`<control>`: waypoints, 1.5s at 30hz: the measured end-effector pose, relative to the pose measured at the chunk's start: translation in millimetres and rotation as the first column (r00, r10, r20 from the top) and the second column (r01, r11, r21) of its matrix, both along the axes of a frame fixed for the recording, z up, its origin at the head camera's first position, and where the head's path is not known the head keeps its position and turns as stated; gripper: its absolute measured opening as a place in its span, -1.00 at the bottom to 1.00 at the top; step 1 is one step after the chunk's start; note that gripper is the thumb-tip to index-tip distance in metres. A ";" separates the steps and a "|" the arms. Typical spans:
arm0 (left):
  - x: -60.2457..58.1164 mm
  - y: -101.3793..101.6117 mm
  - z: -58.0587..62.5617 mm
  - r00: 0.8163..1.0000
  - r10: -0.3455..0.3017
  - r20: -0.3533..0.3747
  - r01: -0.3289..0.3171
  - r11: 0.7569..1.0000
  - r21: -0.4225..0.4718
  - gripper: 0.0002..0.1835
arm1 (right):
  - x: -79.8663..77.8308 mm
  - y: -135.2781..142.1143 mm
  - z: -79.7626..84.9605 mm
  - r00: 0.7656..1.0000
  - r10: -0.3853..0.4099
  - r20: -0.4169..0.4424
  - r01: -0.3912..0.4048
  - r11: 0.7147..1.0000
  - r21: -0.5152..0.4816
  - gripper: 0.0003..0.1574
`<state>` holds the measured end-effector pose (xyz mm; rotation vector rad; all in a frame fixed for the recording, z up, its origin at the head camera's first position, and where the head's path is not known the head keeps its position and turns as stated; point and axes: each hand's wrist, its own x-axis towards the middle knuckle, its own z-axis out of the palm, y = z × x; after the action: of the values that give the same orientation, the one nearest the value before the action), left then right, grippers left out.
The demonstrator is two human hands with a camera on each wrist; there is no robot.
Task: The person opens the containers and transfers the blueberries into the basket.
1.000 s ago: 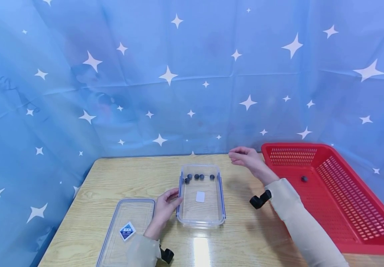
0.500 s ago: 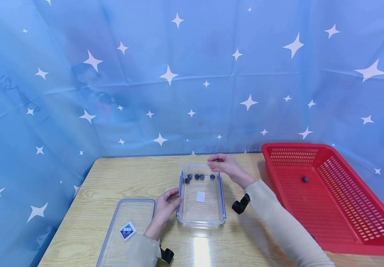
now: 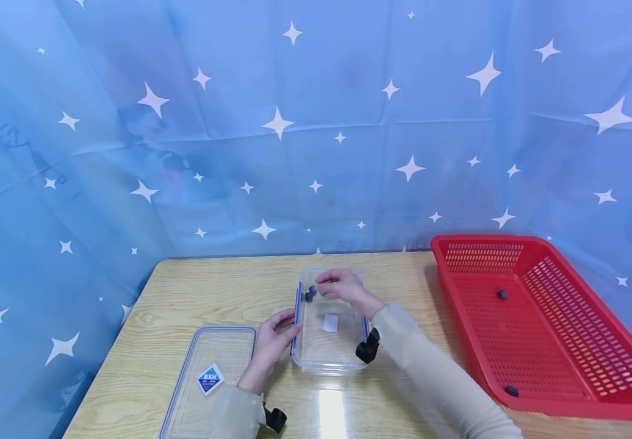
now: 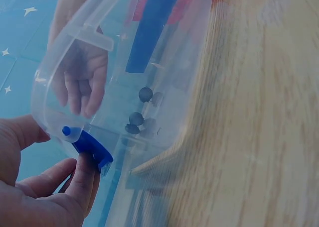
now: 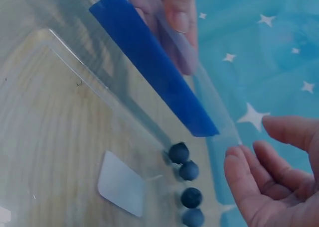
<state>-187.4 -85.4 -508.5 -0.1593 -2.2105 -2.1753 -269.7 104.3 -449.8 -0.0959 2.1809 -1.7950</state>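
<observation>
Blueberries lie at the far end of a clear box. The right-wrist view shows four in a line; from the head, the right hand blocks part of that end, leaving a small cluster visible at the left. That hand is over the box, thumb and fingers apart; the left-wrist view sees it through the clear wall. Only that view shows plainly the fingertips of the left hand touching a blue latch, thumb spread from them. A white label shows at the box's floor. Left of the box, a lid lies on the table; right, a red basket holds two more blueberries.
</observation>
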 end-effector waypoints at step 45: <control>-2.2 1.6 5.0 0.995 0.001 0.101 -0.003 1.000 0.018 -0.56 | -9.9 -31.5 -26.6 0.997 -0.009 0.082 -0.020 0.941 0.338 -0.81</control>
<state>-189.6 -83.8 -503.6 -0.0472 -2.2404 -2.2501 -279.5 72.8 -476.4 0.0501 2.3883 -1.3665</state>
